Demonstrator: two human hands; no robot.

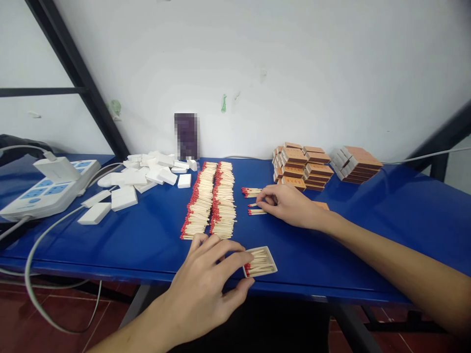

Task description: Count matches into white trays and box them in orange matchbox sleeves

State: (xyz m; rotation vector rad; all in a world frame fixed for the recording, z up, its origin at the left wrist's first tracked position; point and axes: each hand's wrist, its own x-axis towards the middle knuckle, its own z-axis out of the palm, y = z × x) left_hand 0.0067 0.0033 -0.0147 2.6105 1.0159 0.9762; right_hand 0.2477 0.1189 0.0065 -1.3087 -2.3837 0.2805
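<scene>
With thumb and fingers, my left hand [206, 282] grips the left end of a white matchbox tray [273, 258] at the table's front edge. Matches [262, 262] lie inside it, their red heads toward my fingers. My right hand [289, 203] is closed in a pinch over a few loose matches [256, 213] on the blue table; a match sticks out from its fingertips. Just behind lies another small group of matches [251, 192]. Between my hands and the left side stretch two long rows of matches, the left row [203, 196] and the right row [223, 196], heads leftward.
Empty-looking white trays [145, 171] are heaped at the back left. Orange matchboxes [303, 164] stand stacked at the back right, beside another stack [358, 164]. A power strip [47, 189] with cables sits far left. A dark pixelated rectangle [187, 135] leans against the wall.
</scene>
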